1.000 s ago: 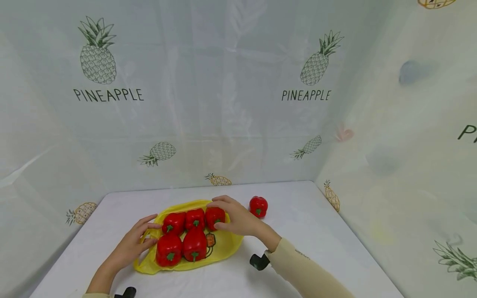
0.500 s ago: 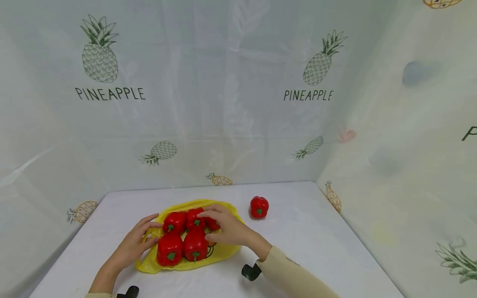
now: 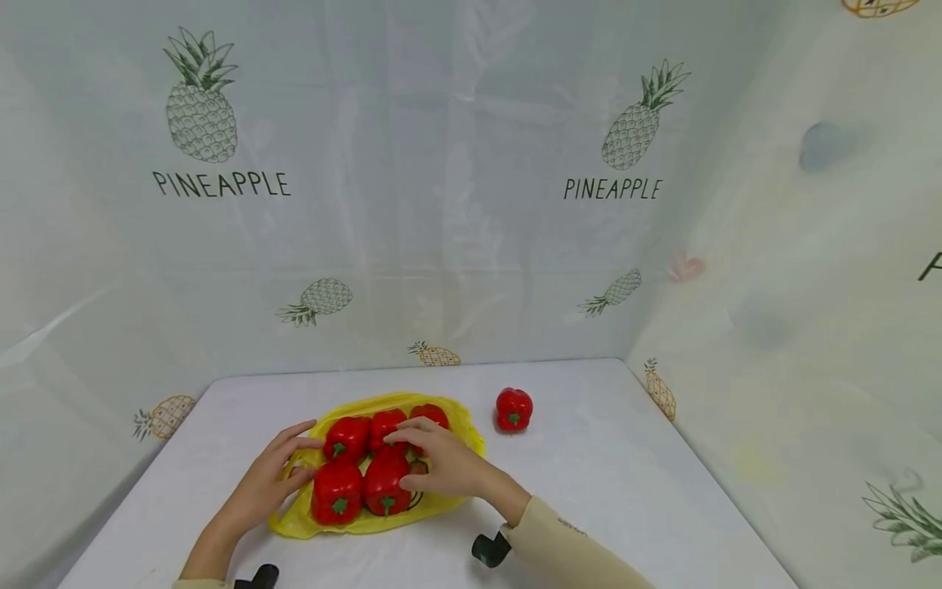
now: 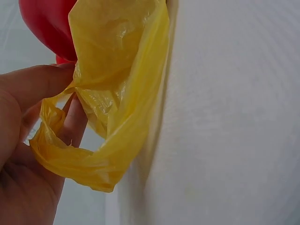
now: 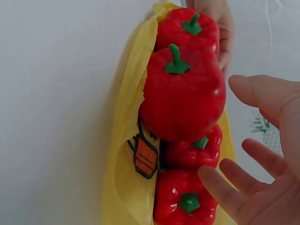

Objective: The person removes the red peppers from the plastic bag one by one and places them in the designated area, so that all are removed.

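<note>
A yellow plastic bag lies on the white table with several red bell peppers on it in two rows. My left hand is at the bag's left end. In the left wrist view the left hand pinches the bag's handle loop between thumb and finger. My right hand rests over the middle peppers, and in the right wrist view the right hand is spread with straight fingers beside a large pepper, gripping nothing. One more red pepper stands alone to the right of the bag.
Translucent curtains printed with pineapples close off the back and right side of the table. Black wrist mounts show near the front edge. Bare table surface stretches to the right of the lone pepper.
My right hand let go of the back right pepper and slid left and nearer, over the middle of the bag. That pepper now shows uncovered. The left hand stayed put.
</note>
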A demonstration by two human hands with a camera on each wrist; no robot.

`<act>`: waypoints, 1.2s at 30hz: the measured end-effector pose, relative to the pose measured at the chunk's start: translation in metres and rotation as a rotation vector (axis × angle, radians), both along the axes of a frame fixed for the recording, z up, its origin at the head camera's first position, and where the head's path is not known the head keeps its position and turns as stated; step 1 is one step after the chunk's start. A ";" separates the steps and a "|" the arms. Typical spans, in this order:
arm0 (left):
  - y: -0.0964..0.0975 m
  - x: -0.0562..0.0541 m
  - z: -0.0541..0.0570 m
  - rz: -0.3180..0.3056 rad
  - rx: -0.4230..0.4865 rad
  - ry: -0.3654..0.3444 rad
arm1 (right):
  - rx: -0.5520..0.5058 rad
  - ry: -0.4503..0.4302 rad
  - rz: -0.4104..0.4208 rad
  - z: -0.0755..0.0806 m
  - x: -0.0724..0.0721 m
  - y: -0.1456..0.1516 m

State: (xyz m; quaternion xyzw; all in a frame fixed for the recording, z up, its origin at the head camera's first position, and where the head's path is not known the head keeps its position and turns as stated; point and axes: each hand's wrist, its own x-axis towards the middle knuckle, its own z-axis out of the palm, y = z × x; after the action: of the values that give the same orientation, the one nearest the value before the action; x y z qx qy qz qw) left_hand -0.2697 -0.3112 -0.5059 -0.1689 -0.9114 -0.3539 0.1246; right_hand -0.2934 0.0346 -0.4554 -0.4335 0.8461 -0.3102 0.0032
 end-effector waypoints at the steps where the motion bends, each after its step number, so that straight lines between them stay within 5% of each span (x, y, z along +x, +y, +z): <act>1: 0.000 0.000 0.000 0.004 -0.003 0.001 | 0.001 -0.003 0.001 0.000 0.001 0.000; 14: -0.003 0.000 -0.001 0.016 0.023 -0.007 | 0.027 -0.085 0.000 -0.005 0.009 -0.008; 36: -0.002 0.001 0.001 0.022 0.055 -0.036 | 0.101 -0.092 0.021 -0.018 0.004 -0.013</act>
State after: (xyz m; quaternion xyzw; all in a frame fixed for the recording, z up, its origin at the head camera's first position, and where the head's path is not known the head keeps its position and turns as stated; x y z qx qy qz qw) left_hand -0.2683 -0.3136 -0.5048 -0.1491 -0.9052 -0.3805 0.1169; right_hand -0.2895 0.0219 -0.4738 -0.4271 0.8549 -0.2867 0.0670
